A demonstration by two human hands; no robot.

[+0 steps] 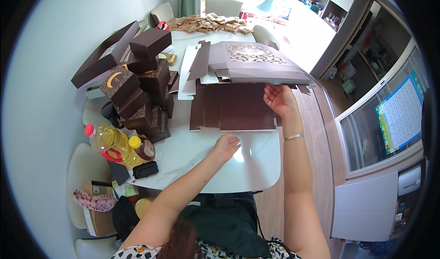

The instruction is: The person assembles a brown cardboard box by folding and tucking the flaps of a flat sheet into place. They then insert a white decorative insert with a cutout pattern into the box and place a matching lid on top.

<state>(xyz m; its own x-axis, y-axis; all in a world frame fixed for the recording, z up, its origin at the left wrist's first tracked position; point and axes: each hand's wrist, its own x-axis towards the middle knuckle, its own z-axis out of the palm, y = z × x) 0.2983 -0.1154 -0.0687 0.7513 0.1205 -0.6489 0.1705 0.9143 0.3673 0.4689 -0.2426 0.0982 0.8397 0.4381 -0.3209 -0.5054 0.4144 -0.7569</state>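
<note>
A stack of flat, dark brown cardboard box blanks lies on the white marbled table, its top sheet bearing a cut-out pattern. One brown blank sticks out toward me from beneath the others. My right hand, palm turned up and fingers loosely bent, is at the stack's front right edge; no sheet shows between its fingers. Closer to me, my left hand hovers by the front edge of the protruding blank. Its fingers are slightly curled and apart, with nothing in them.
Folded brown boxes are piled at the left. In front of them stand an oil bottle, a yellow-capped jar and a black case. Gold packets cover the far end. Chairs surround the table.
</note>
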